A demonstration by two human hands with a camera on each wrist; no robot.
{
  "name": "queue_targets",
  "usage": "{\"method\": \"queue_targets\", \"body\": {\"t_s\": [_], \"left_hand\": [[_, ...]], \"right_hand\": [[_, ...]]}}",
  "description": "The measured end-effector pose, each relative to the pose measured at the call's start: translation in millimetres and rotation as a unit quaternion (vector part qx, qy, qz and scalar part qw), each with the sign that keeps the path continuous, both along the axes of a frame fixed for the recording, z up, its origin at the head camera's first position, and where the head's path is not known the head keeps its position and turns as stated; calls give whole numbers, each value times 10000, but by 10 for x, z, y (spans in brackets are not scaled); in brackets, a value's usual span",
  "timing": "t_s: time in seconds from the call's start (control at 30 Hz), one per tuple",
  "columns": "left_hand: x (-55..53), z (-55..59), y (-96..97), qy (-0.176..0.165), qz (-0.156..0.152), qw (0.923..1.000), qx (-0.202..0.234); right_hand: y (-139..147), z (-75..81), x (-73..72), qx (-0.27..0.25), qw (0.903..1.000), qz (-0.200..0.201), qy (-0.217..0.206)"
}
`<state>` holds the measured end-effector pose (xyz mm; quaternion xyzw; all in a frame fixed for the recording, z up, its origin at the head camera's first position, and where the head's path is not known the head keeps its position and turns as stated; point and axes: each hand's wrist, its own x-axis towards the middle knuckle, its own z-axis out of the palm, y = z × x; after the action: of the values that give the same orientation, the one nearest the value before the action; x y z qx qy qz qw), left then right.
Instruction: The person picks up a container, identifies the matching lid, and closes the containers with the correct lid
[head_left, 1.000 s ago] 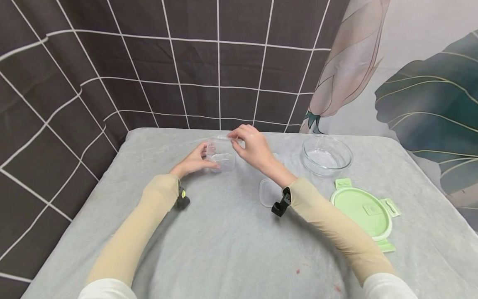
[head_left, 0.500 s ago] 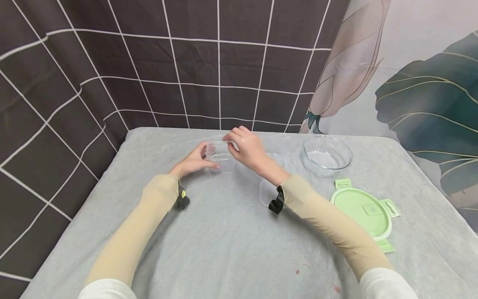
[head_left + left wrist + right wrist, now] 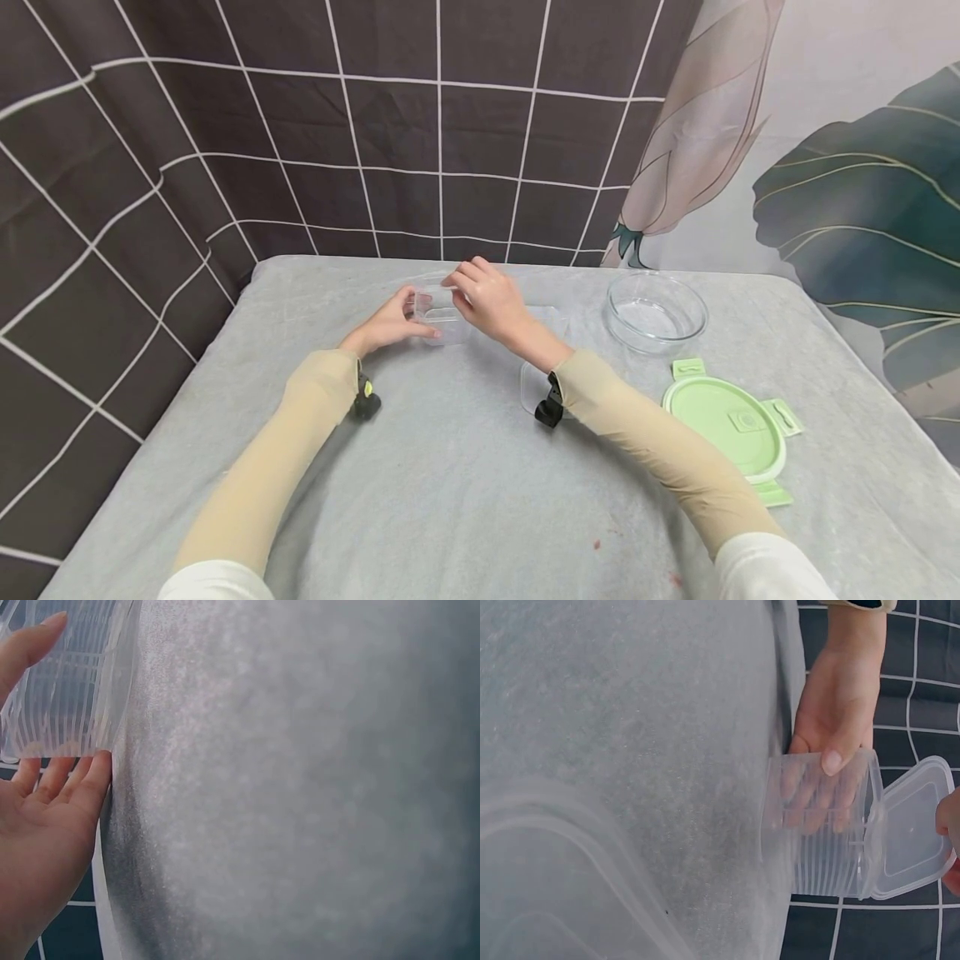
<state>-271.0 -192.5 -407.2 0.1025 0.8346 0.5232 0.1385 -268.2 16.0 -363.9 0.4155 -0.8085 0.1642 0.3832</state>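
My left hand [image 3: 386,323] grips a clear plastic food container [image 3: 829,859] from its left side, thumb on the near wall and fingers behind. Thin ribs run along the container's wall. Over its mouth, a translucent rounded lid [image 3: 913,834] stands tilted, one edge at the container's rim. The lid's free edge is pinched by my right hand [image 3: 491,302], whose fingertips [image 3: 949,814] show at the frame's border in the right wrist view. In the left wrist view, the fingertips [image 3: 94,776] meet the container's base end and the lid is out of view.
Right of my hands stands another clear plastic container [image 3: 553,321], partly behind the right wrist. A translucent lid [image 3: 531,390] lies nearer, under the right forearm. Farther right are a round glass bowl [image 3: 654,333] and a green lid with clips [image 3: 712,425] on the grey cloth.
My right hand has moved left and slightly down over the container, bringing the lid's pinched edge with it. My left hand has kept its hold in place.
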Motion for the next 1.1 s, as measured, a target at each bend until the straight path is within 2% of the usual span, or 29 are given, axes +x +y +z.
{"method": "queue_targets", "body": {"t_s": [0.47, 0.63, 0.7, 0.83, 0.87, 0.93, 1.03, 1.1], "left_hand": [[13, 9, 11, -76, 20, 9999, 77], [11, 24, 4, -134, 7, 9999, -54], [28, 55, 12, -169, 3, 9998, -110], [132, 209, 58, -235, -25, 9996, -133], [144, 218, 60, -225, -30, 9997, -130], [138, 198, 55, -171, -53, 9998, -114], [74, 88, 26, -102, -41, 9999, -19], [71, 87, 26, -114, -46, 9999, 67]], "right_hand": [[-7, -63, -26, -56, 9996, 170, 216], [-2, -64, -34, -50, 9992, 239, 303], [-4, -63, -37, 27, 9990, 236, 380], [-14, -72, -45, 185, 9981, 230, 533], [-16, -80, -48, 213, 9980, 232, 552], [-18, -93, -48, 247, 9980, 241, 534], [-14, -114, -48, 280, 9981, 268, 471], [-9, -128, -47, 305, 9981, 288, 445]]}}
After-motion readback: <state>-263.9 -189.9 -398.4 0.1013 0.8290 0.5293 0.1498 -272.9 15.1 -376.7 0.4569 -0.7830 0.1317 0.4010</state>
